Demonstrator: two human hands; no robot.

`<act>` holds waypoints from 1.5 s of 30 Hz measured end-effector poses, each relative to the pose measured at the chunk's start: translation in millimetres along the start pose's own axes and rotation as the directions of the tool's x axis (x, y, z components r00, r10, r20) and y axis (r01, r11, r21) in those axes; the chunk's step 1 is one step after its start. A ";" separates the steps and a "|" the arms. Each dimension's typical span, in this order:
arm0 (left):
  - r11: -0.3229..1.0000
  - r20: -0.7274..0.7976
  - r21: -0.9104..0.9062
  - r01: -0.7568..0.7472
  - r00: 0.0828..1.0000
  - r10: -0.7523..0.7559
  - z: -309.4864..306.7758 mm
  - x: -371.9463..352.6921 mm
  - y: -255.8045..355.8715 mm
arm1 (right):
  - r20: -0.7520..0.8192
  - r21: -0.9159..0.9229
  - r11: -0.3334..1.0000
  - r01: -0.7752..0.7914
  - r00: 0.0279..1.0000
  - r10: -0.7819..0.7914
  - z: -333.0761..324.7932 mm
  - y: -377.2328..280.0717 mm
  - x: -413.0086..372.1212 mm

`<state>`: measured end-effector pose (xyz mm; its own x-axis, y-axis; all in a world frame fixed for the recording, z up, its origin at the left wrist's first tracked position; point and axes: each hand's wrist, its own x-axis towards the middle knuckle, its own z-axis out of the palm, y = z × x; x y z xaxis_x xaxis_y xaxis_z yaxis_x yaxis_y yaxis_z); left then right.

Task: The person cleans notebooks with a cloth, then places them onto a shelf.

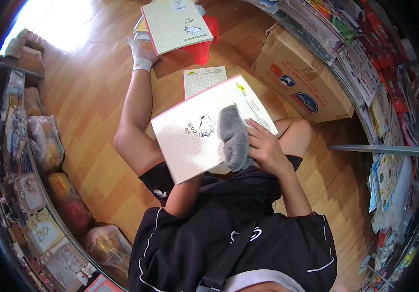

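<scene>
A white grid-patterned notebook (182,134) with a small cartoon animal and "SO COOL" on its cover lies tilted above my lap. My left forearm (182,197) runs beneath it, and the notebook hides my left hand and its fingers. On the cover's right part rests a fuzzy grey cloth (234,136). My right hand (267,148) grips this cloth along its right side, fingers curled and pressing toward the cover. Just beyond, another grid-patterned notebook (204,79) lies on the floor, partly covered by the first.
A stack topped by a "futurebook" notebook (173,29) sits on red plastic (212,41) by my left foot (141,56). To the right stands a cardboard box (304,73) beside shelves of packaged goods (389,180). Shelves with bagged items (46,141) line the left.
</scene>
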<state>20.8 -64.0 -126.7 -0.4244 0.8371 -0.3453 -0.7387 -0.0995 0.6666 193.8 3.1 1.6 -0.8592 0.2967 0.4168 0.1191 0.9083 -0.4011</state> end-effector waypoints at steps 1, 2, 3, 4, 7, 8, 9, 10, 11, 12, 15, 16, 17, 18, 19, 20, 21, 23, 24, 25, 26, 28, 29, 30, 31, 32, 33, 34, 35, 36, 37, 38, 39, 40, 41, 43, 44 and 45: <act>1.000 -0.004 -0.014 0.003 1.000 -0.003 0.2 -0.5 2.3 | 0.006 0.004 1.000 0.006 1.000 -0.007 -1.1 -1.3 -1.3; 0.999 -0.003 -0.033 0.002 1.000 -0.002 -0.8 4.5 8.8 | 0.059 0.000 0.999 -0.032 0.998 0.032 -3.9 -1.7 -3.2; 0.999 0.012 -0.051 -0.002 1.000 0.003 -1.9 18.7 20.2 | 0.110 -0.008 0.997 -0.072 0.991 0.072 -6.6 0.1 -6.0; 0.997 0.037 -0.079 -0.022 0.999 0.025 -4.5 42.6 38.4 | 0.194 -0.018 0.994 -0.105 0.975 0.107 -7.2 8.6 -15.4; 0.984 0.194 -0.164 -0.073 0.976 0.104 -13.3 198.8 130.4 | 0.242 -0.036 0.934 -0.356 0.903 0.354 13.4 4.4 -5.5; 0.982 0.220 -0.173 -0.076 0.969 0.114 -13.8 228.7 148.0 | 0.129 0.030 0.956 -0.292 0.949 0.286 29.1 -8.2 8.2; 0.979 0.240 -0.189 -0.077 0.963 0.122 -12.1 254.1 161.4 | 0.097 -0.023 0.986 -0.168 0.981 0.170 49.5 -15.1 14.1; 0.976 0.256 -0.202 -0.077 0.958 0.129 -19.4 284.6 168.0 | 0.112 -0.070 0.995 -0.066 0.991 0.074 61.5 -20.1 21.8; 0.974 0.265 -0.214 -0.077 0.955 0.134 -17.6 298.2 175.8 | 0.099 0.067 0.996 -0.066 0.993 0.060 65.9 -28.1 36.0; 0.972 0.271 -0.223 -0.078 0.953 0.139 -17.8 308.0 180.6 | 0.117 0.024 0.996 -0.086 0.990 0.083 69.5 -29.2 47.0; 0.965 0.280 -0.253 -0.071 0.949 0.143 -19.7 329.2 190.1 | -0.049 -0.035 0.966 -0.255 0.966 0.253 71.5 -8.8 64.3; 0.966 0.277 -0.247 -0.078 0.950 0.148 -24.0 330.1 189.4 | -0.058 -0.107 0.920 -0.376 0.926 0.372 66.2 0.7 65.5; 0.965 0.277 -0.249 -0.086 0.948 0.156 -26.5 328.6 188.6 | -0.150 -0.056 0.845 -0.532 0.841 0.520 66.3 16.0 62.1; 0.963 0.275 -0.252 -0.092 0.948 0.163 -28.1 325.2 187.6 | -0.236 -0.081 0.785 -0.614 0.777 0.583 64.7 32.2 53.6; 0.962 0.274 -0.253 -0.101 0.946 0.172 -27.7 322.9 187.2 | -0.084 0.021 0.719 -0.695 0.715 0.694 42.4 43.7 54.7; 0.961 0.275 -0.255 -0.105 0.945 0.177 -27.4 319.9 187.1 | 0.133 -0.042 0.566 -0.823 0.557 0.820 28.1 56.6 47.0; 0.959 0.274 -0.261 -0.110 0.944 0.183 -26.5 317.0 187.2 | 0.145 0.110 0.499 -0.860 0.510 0.848 40.3 91.8 17.2; 0.959 0.271 -0.262 -0.109 0.945 0.181 -18.6 294.2 184.0 | 0.171 0.251 0.410 -0.877 0.457 0.873 68.0 116.8 -15.3; 0.960 0.267 -0.259 -0.105 0.947 0.176 -20.8 291.2 181.4 | 0.128 0.416 0.347 -0.840 0.432 0.893 75.0 112.7 -20.5; 0.961 0.263 -0.256 -0.103 0.949 0.172 -22.8 288.1 178.8 | 0.088 0.571 0.285 -0.770 0.402 0.911 81.4 109.4 -24.6; 0.962 0.262 -0.254 -0.099 0.951 0.166 -26.2 281.5 179.5 | 0.220 0.641 0.135 -0.756 0.349 0.911 68.5 92.1 -11.9; 0.969 0.250 -0.231 -0.085 0.958 0.144 -30.7 263.5 166.8 | 0.312 0.833 -0.042 -0.552 0.406 0.859 80.1 66.9 -10.7; 0.962 0.233 -0.245 -0.123 0.955 0.182 -29.0 255.6 163.3 | 0.372 0.920 -0.246 -0.304 0.485 0.792 85.3 55.6 -9.5; 0.959 0.213 -0.246 -0.142 0.957 0.197 -26.8 234.1 153.6 | 0.385 0.919 -0.274 -0.282 0.506 0.772 88.2 44.9 -6.5; 0.959 0.190 -0.238 -0.152 0.961 0.199 -24.9 206.4 138.7 | 0.397 0.917 -0.304 -0.258 0.528 0.751 89.6 34.6 -1.1; 0.964 0.168 -0.220 -0.149 0.968 0.188 -22.4 177.7 118.2 | 0.345 0.924 -0.373 -0.089 0.620 0.705 86.6 25.2 8.3; 0.970 0.138 -0.194 -0.145 0.975 0.174 -16.8 149.5 96.7 | 0.342 0.924 -0.375 -0.082 0.620 0.706 89.4 25.2 9.4; 0.979 0.096 -0.161 -0.124 0.985 0.140 -12.6 113.5 69.0 | 0.315 0.933 -0.355 -0.058 0.610 0.727 92.4 26.9 9.2; 0.986 0.043 -0.133 -0.105 0.993 0.111 -7.7 75.1 40.4 | 0.287 0.942 -0.333 -0.035 0.597 0.749 94.9 27.4 8.3; 0.992 0.015 -0.098 -0.083 0.996 0.084 -4.6 50.2 21.0 | 0.282 0.944 -0.328 -0.031 0.593 0.754 96.8 26.8 8.7; 0.994 -0.003 -0.080 -0.071 0.997 0.071 -1.9 35.3 8.7 | 0.229 0.955 -0.294 0.026 0.564 0.793 98.7 26.3 9.7; 0.996 -0.008 -0.048 -0.071 0.997 0.071 -1.2 27.3 5.9 | 0.179 0.962 -0.260 0.081 0.529 0.830 99.7 26.8 8.1; 0.997 0.004 0.007 -0.079 0.997 0.079 -1.8 25.3 7.3 | 0.178 0.963 -0.257 0.082 0.522 0.834 98.7 31.7 4.1; 0.991 0.036 0.088 -0.100 0.995 0.097 -5.0 24.6 13.6 | 0.179 0.945 -0.287 0.156 0.489 0.854 96.1 39.8 0.2; 0.960 0.092 0.240 -0.143 0.988 0.124 -10.3 20.8 24.0 | 0.183 0.921 -0.314 0.230 0.457 0.871 92.4 46.0 -4.3; 0.972 0.387 -0.155 0.177 0.916 -0.105 8.7 15.8 70.2 | 0.292 0.858 -0.433 0.274 0.433 0.853 72.3 48.9 -8.4; 0.970 0.471 -0.091 0.224 0.868 -0.157 16.7 9.7 86.6 | 0.298 0.827 -0.484 0.285 0.507 0.809 65.9 52.3 -14.1; 0.963 0.546 -0.026 0.269 0.811 -0.212 23.7 -1.2 98.5 | 0.303 0.794 -0.535 0.288 0.575 0.760 62.0 53.5 -20.4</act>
<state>-39.1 -62.0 -44.9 0.0979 0.9933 -0.0607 -0.8389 0.1152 0.5320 186.9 27.4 -79.0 -0.5543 0.7717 -0.3119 -0.7068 -0.6343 -0.3133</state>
